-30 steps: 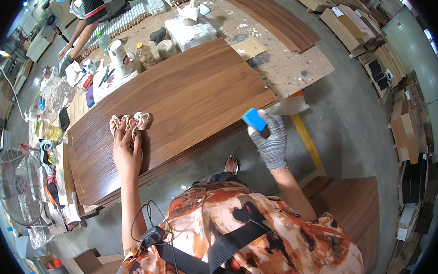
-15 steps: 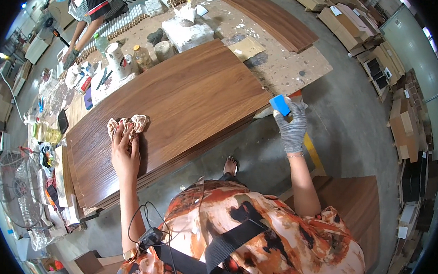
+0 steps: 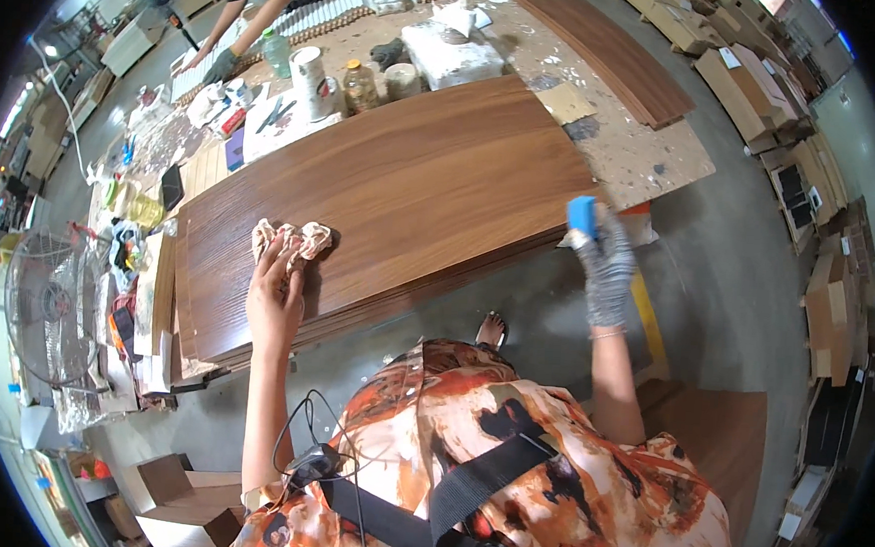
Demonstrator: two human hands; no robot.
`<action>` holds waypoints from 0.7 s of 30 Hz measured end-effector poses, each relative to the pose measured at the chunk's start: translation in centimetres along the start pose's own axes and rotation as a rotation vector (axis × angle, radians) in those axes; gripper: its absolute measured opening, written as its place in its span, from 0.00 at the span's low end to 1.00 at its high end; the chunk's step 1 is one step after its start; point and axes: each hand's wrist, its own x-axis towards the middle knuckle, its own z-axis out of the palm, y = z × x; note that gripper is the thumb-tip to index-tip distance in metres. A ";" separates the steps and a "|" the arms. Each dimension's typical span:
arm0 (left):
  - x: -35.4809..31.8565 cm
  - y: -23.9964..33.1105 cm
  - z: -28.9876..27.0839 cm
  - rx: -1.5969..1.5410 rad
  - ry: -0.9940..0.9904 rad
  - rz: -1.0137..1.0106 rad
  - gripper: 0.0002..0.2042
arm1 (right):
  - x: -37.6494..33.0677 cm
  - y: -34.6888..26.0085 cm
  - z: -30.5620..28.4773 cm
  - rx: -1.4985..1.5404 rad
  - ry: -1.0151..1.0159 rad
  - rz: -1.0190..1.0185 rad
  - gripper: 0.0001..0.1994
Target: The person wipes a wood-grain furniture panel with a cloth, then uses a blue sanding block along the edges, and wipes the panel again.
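Observation:
A long brown wood-grain panel (image 3: 414, 172) lies on top of a stack of similar boards. On its left part, my bare left hand (image 3: 279, 279) presses down a crumpled beige cloth (image 3: 311, 240), fingers closed over it. My right hand (image 3: 610, 274), in a grey knit glove, grips a small blue block (image 3: 582, 215) by the panel's right end. The block stands nearly upright in my fingers, in front of the edge; whether it touches the wood I cannot tell.
Behind the panel, the worktable (image 3: 670, 157) bears jars, a white tub (image 3: 312, 80), a white-wrapped block (image 3: 456, 54) and more brown boards (image 3: 611, 59). A co-worker's arms (image 3: 237, 36) reach in at upper left. A fan (image 3: 52, 300) stands left; cartons (image 3: 759, 98) line the right.
The whole view has shifted, so the panel sits farther right. My right hand has turned the blue block more upright and brought it over the panel's edge. My left hand stays on the cloth.

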 end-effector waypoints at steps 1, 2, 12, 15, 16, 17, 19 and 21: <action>-0.5 -0.6 -1.1 0.011 0.009 -0.012 0.17 | -1.6 0.2 1.8 -0.127 -0.070 -0.080 0.28; -1.3 -1.5 -2.2 0.006 0.028 -0.065 0.16 | -3.3 -0.2 4.4 -0.154 -0.165 -0.136 0.28; -5.3 -9.3 -7.8 -0.008 0.232 -0.233 0.16 | -11.1 -2.5 15.6 -0.432 -0.530 -0.456 0.27; -5.5 -9.0 -8.0 0.066 0.276 -0.220 0.15 | -10.6 -2.5 14.4 -0.494 -0.433 -0.458 0.25; -5.7 -9.0 -8.1 0.086 0.278 -0.229 0.15 | -10.1 -2.9 13.6 -0.524 -0.399 -0.456 0.25; -5.7 -9.0 -8.1 0.105 0.278 -0.238 0.15 | -9.6 -3.2 12.9 -0.554 -0.364 -0.453 0.25; -5.7 -9.3 -7.9 0.127 0.288 -0.201 0.15 | -8.8 -2.5 12.0 -0.502 -0.289 -0.489 0.27; -5.5 -9.3 -7.6 0.121 0.305 -0.205 0.15 | -8.8 -2.8 12.2 -0.547 -0.307 -0.517 0.27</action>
